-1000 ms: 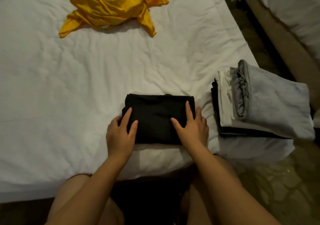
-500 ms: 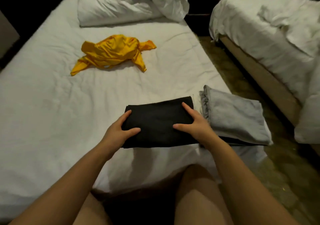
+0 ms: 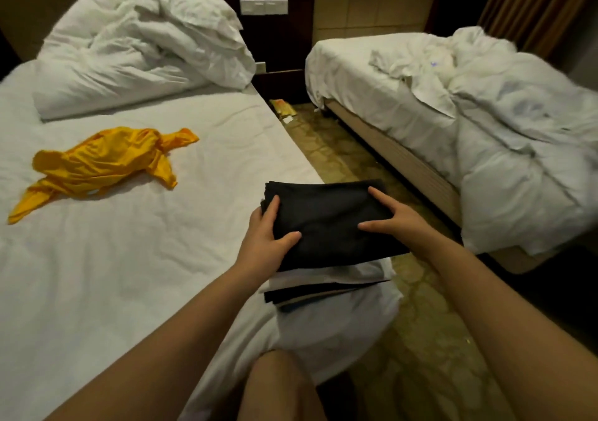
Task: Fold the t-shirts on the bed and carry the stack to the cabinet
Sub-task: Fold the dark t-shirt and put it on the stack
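Observation:
A folded black t-shirt (image 3: pixel 326 223) sits on top of the stack of folded shirts (image 3: pixel 326 283) at the right corner of the white bed (image 3: pixel 129 275). My left hand (image 3: pixel 268 241) grips its left edge, thumb on top. My right hand (image 3: pixel 393 218) holds its right edge, thumb and index finger spread across the cloth. White, grey and dark layers of the stack show beneath. A crumpled yellow t-shirt (image 3: pixel 100 164) lies unfolded farther up the bed on the left.
A bunched white duvet (image 3: pixel 142 48) lies at the head of the bed. A second bed (image 3: pixel 453 122) with rumpled white bedding stands on the right, across a patterned floor aisle (image 3: pixel 339 148). A yellow packet (image 3: pixel 283 109) lies on the floor.
Both hands have lifted the folded black t-shirt off the sheet and carried it right, onto the grey-topped stack. The view has tilted up and right.

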Demonstrator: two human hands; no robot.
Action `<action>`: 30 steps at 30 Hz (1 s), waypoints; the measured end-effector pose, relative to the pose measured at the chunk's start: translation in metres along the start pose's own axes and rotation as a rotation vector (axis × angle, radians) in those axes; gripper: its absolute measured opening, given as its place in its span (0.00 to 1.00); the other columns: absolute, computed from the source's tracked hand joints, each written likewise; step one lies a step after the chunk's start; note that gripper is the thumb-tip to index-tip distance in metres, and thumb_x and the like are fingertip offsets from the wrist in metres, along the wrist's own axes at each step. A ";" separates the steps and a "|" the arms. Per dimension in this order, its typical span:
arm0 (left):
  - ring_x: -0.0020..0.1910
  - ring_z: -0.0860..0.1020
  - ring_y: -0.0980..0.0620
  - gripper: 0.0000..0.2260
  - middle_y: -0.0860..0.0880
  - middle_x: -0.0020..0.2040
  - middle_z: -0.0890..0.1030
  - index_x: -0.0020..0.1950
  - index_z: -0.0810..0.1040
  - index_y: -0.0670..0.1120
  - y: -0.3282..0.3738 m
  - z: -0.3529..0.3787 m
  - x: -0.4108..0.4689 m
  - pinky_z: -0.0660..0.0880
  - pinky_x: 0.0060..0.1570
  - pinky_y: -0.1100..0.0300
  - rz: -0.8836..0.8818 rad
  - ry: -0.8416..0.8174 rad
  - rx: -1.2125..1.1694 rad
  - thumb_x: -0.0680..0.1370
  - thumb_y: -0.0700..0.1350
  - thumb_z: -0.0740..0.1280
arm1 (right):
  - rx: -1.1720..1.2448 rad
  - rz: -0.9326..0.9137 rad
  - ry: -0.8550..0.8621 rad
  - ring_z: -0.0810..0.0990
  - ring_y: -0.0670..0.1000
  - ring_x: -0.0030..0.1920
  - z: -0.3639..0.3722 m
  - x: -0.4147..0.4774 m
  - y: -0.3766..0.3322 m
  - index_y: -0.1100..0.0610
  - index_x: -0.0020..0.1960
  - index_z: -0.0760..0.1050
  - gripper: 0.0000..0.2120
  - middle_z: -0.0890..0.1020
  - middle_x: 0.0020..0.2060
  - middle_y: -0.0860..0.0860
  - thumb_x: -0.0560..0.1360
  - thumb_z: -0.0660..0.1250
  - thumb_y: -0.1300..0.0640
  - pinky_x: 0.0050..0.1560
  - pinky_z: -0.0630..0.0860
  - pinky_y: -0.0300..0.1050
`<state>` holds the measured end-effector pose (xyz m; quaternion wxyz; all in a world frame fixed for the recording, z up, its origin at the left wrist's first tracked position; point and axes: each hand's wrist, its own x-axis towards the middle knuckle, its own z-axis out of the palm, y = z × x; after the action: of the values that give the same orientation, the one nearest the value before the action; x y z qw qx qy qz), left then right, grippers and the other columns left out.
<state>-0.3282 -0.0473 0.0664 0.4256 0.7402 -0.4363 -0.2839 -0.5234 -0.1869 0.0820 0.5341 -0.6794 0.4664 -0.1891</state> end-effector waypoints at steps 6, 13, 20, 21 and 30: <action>0.72 0.60 0.48 0.30 0.45 0.73 0.58 0.76 0.53 0.50 -0.020 0.017 0.015 0.58 0.70 0.58 -0.116 0.032 0.038 0.78 0.43 0.64 | 0.018 0.011 -0.042 0.71 0.47 0.60 0.020 0.030 0.035 0.48 0.74 0.60 0.38 0.68 0.68 0.51 0.69 0.73 0.62 0.53 0.70 0.34; 0.70 0.63 0.48 0.28 0.47 0.73 0.60 0.76 0.55 0.51 -0.020 0.010 0.029 0.61 0.66 0.59 -0.142 0.085 0.000 0.78 0.40 0.61 | 0.045 0.005 -0.042 0.71 0.45 0.56 0.029 0.045 0.045 0.48 0.74 0.60 0.37 0.69 0.59 0.46 0.70 0.73 0.61 0.50 0.70 0.33; 0.74 0.47 0.42 0.27 0.47 0.77 0.40 0.76 0.53 0.53 -0.021 0.021 0.017 0.51 0.71 0.43 -0.157 0.157 0.693 0.77 0.47 0.57 | -0.825 -0.107 0.100 0.45 0.55 0.75 0.055 0.042 0.041 0.42 0.76 0.50 0.33 0.48 0.76 0.51 0.75 0.57 0.36 0.72 0.49 0.56; 0.75 0.43 0.44 0.28 0.47 0.77 0.39 0.76 0.53 0.54 -0.017 0.025 0.018 0.46 0.71 0.43 -0.055 0.174 0.764 0.77 0.47 0.57 | -0.874 -0.194 0.146 0.43 0.54 0.75 0.064 0.040 0.034 0.42 0.76 0.49 0.31 0.47 0.77 0.50 0.76 0.53 0.36 0.73 0.46 0.56; 0.76 0.42 0.51 0.24 0.51 0.78 0.48 0.76 0.50 0.53 -0.068 0.051 0.041 0.43 0.71 0.43 -0.029 0.041 0.869 0.80 0.52 0.49 | -0.836 -0.252 -0.019 0.42 0.48 0.76 0.121 0.069 0.066 0.41 0.76 0.47 0.26 0.48 0.76 0.42 0.79 0.46 0.38 0.72 0.35 0.55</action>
<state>-0.3224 -0.0858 -0.0195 0.0790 0.8621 -0.4963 -0.0651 -0.4262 -0.1776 -0.0376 0.1901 -0.8905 0.4114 -0.0415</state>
